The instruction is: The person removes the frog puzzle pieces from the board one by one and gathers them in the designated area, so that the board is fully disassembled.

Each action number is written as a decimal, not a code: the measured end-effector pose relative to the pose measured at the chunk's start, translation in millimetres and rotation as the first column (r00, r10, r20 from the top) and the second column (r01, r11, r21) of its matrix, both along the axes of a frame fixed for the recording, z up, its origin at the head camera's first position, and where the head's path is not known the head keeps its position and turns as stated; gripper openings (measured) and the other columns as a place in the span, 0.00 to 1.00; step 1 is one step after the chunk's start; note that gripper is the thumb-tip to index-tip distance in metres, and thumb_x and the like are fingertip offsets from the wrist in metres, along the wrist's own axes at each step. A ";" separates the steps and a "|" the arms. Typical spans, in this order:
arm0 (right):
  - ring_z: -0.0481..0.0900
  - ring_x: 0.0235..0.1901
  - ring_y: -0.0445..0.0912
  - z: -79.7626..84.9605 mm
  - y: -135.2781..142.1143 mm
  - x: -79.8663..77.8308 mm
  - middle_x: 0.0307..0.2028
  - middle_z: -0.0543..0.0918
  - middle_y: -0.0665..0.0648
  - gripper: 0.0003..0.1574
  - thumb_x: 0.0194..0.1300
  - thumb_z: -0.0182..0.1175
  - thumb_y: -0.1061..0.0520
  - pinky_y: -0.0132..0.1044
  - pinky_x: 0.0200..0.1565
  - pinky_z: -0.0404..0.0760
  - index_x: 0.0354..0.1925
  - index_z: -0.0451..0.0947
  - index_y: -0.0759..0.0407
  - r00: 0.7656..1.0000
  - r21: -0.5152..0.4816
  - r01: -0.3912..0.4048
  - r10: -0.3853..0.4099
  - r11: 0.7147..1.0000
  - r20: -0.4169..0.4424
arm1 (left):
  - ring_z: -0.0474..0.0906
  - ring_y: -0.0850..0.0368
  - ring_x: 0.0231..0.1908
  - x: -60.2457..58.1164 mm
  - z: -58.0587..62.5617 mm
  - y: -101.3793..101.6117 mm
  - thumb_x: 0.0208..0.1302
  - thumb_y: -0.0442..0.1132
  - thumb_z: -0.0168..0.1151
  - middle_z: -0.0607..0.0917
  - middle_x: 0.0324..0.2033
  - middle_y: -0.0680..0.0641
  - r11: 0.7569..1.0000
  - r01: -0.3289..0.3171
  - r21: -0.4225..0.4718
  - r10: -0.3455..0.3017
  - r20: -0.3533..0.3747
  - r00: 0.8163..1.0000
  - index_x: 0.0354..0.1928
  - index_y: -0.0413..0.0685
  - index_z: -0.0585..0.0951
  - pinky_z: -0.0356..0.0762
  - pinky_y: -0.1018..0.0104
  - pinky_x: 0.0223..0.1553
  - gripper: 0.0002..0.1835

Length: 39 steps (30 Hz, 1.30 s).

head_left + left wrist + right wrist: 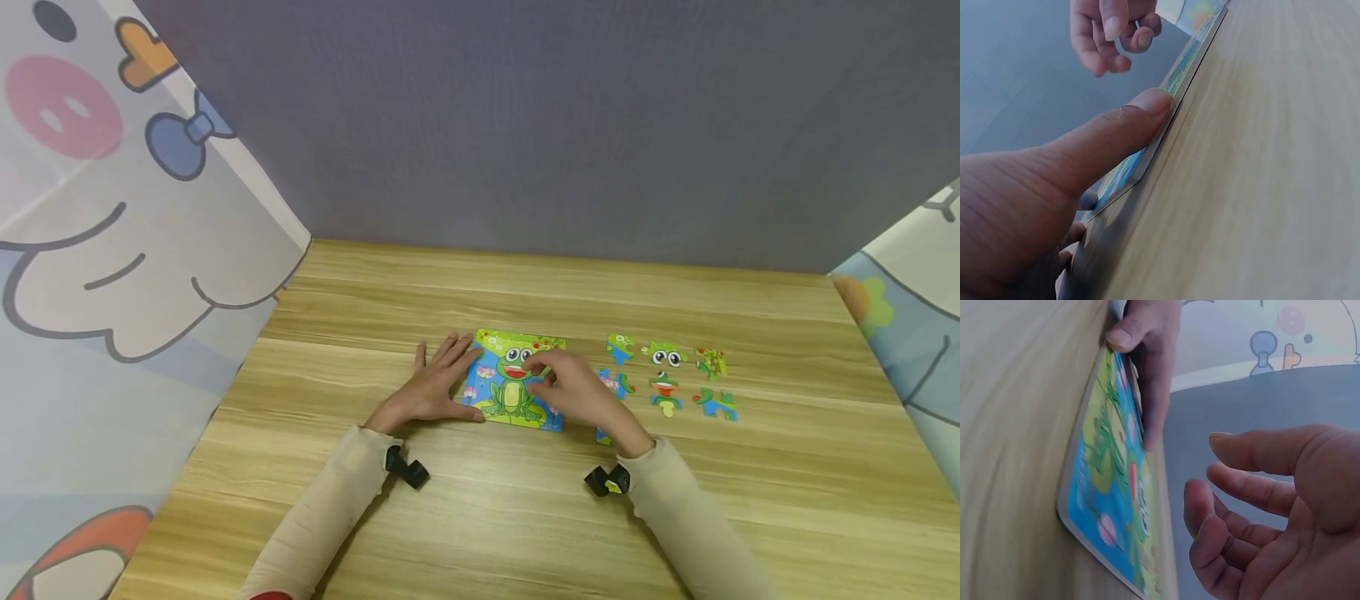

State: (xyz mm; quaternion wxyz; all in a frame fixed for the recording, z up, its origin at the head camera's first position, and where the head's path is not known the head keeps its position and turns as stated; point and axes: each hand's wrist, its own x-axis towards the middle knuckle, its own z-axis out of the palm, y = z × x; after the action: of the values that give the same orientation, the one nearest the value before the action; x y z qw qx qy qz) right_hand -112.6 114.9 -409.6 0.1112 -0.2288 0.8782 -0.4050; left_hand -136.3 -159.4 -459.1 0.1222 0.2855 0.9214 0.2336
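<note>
A frog jigsaw board point(512, 398) lies flat on the wooden table, its picture showing a green frog with a red mouth. My left hand point(435, 389) rests at the board's left side with fingers spread; in the left wrist view the thumb point(1154, 103) presses on the front edge. Over the right part of the board hovers my right hand point(573, 390). Its fingers are loosely bent, and the right wrist view shows nothing between the thumb point(1254, 449) and fingers. Part of the board is hidden beneath that hand.
Loose jigsaw pieces lie in rows right of the board, among them a piece with frog eyes point(665, 357), a mouth piece point(663, 385) and a blue-green corner piece point(716, 404). One piece point(603, 437) is partly covered by the right wrist. A grey partition point(562, 133) stands behind the table.
</note>
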 end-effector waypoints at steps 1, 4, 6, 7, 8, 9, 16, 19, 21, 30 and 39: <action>0.82 0.36 0.46 -1.6 -2.4 -0.3 0.50 0.84 0.65 0.19 0.67 0.64 0.62 0.36 0.38 0.81 0.56 0.80 0.64 1.000 0.002 -0.003 0.003 1.000 0.002 | 0.35 0.39 0.81 -0.1 -0.1 0.0 0.52 0.62 0.75 0.46 0.81 0.43 1.000 -0.001 -0.002 0.001 0.003 1.000 0.80 0.51 0.54 0.26 0.22 0.70 0.59; 0.79 0.33 0.43 -6.5 -8.7 -0.5 0.50 0.84 0.63 0.21 0.66 0.65 0.61 0.34 0.36 0.80 0.57 0.80 0.63 1.000 0.020 -0.017 0.016 1.000 0.012 | 0.35 0.40 0.81 -0.3 -0.7 -0.1 0.52 0.62 0.75 0.45 0.81 0.44 1.000 -0.001 -0.004 0.001 0.008 1.000 0.80 0.52 0.53 0.25 0.23 0.70 0.59; 0.77 0.30 0.41 -9.6 -11.7 0.0 0.51 0.83 0.63 0.22 0.65 0.66 0.61 0.32 0.34 0.78 0.57 0.80 0.62 1.000 0.033 -0.024 0.024 0.999 0.018 | 0.35 0.40 0.81 -0.3 -1.0 -0.2 0.52 0.62 0.75 0.45 0.81 0.44 1.000 0.000 -0.003 0.000 0.009 1.000 0.80 0.52 0.53 0.25 0.23 0.70 0.59; 0.75 0.28 0.40 -11.2 -12.5 0.5 0.50 0.83 0.63 0.23 0.65 0.66 0.60 0.31 0.32 0.77 0.58 0.79 0.63 0.999 0.036 -0.024 0.024 0.999 0.026 | 0.35 0.39 0.81 -0.4 -1.2 -0.3 0.52 0.62 0.75 0.45 0.81 0.43 1.000 0.002 -0.002 -0.002 0.007 1.000 0.80 0.51 0.53 0.25 0.22 0.70 0.59; 0.74 0.27 0.39 -13.0 -13.0 0.9 0.49 0.82 0.63 0.24 0.65 0.67 0.60 0.30 0.31 0.76 0.58 0.79 0.64 0.999 0.042 -0.030 0.029 0.999 0.023 | 0.35 0.39 0.81 -0.4 -1.3 -0.3 0.52 0.62 0.75 0.45 0.81 0.43 1.000 0.003 -0.001 -0.003 0.006 1.000 0.80 0.51 0.53 0.25 0.22 0.69 0.59; 0.73 0.27 0.38 -14.3 -13.5 1.4 0.48 0.81 0.63 0.25 0.64 0.67 0.60 0.29 0.31 0.76 0.59 0.78 0.64 0.999 0.051 -0.029 0.028 0.998 0.020 | 0.35 0.38 0.81 -0.5 -1.4 -0.5 0.52 0.62 0.75 0.45 0.81 0.43 1.000 0.004 0.000 -0.004 0.005 1.000 0.80 0.51 0.53 0.25 0.22 0.69 0.59; 0.70 0.30 0.40 -20.0 -19.2 4.7 0.41 0.77 0.58 0.35 0.59 0.73 0.55 0.31 0.35 0.72 0.62 0.77 0.64 1.000 0.161 0.002 -0.004 0.987 0.010 | 0.36 0.38 0.81 0.2 -0.5 -0.6 0.52 0.61 0.75 0.46 0.81 0.42 1.000 0.000 0.000 0.000 -0.001 1.000 0.79 0.51 0.54 0.26 0.22 0.69 0.59; 0.71 0.32 0.42 -21.0 -23.3 5.5 0.44 0.77 0.59 0.35 0.57 0.74 0.54 0.34 0.37 0.72 0.60 0.78 0.65 1.000 0.216 0.026 -0.029 0.976 0.008 | 0.36 0.38 0.81 0.5 0.4 -0.2 0.51 0.61 0.75 0.47 0.81 0.42 1.000 -0.007 0.010 0.007 0.000 1.000 0.79 0.51 0.54 0.26 0.22 0.70 0.59; 0.71 0.33 0.43 -21.3 -25.3 6.2 0.47 0.77 0.60 0.33 0.56 0.75 0.53 0.36 0.38 0.74 0.58 0.80 0.65 0.999 0.237 0.041 -0.044 0.971 0.007 | 0.37 0.38 0.81 0.9 1.3 0.1 0.51 0.61 0.75 0.48 0.81 0.42 1.000 -0.009 0.017 0.009 -0.002 1.000 0.79 0.51 0.55 0.26 0.22 0.70 0.58; 0.74 0.37 0.44 -20.7 -28.3 9.2 0.52 0.78 0.61 0.28 0.53 0.77 0.54 0.41 0.43 0.79 0.51 0.83 0.65 0.998 0.258 0.065 -0.067 0.964 0.001 | 0.38 0.37 0.80 1.4 1.9 0.2 0.51 0.60 0.76 0.48 0.81 0.41 1.000 -0.004 0.013 0.004 -0.013 1.000 0.79 0.49 0.56 0.27 0.21 0.69 0.58; 0.77 0.48 0.51 -23.3 -28.5 7.1 0.52 0.77 0.60 0.27 0.53 0.78 0.53 0.49 0.54 0.80 0.48 0.82 0.63 0.995 0.269 0.080 -0.091 0.960 0.028 | 0.38 0.37 0.80 0.4 0.3 0.3 0.51 0.60 0.76 0.48 0.81 0.41 1.000 -0.005 0.004 0.005 -0.013 1.000 0.79 0.49 0.56 0.27 0.21 0.69 0.58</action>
State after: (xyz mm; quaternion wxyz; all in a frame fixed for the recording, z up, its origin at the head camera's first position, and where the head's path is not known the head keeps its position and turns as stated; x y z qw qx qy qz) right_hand -105.5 86.5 -433.0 0.1412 -0.1654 0.9315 -0.2915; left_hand -135.9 -159.1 -458.8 0.1149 0.2849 0.9225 0.2338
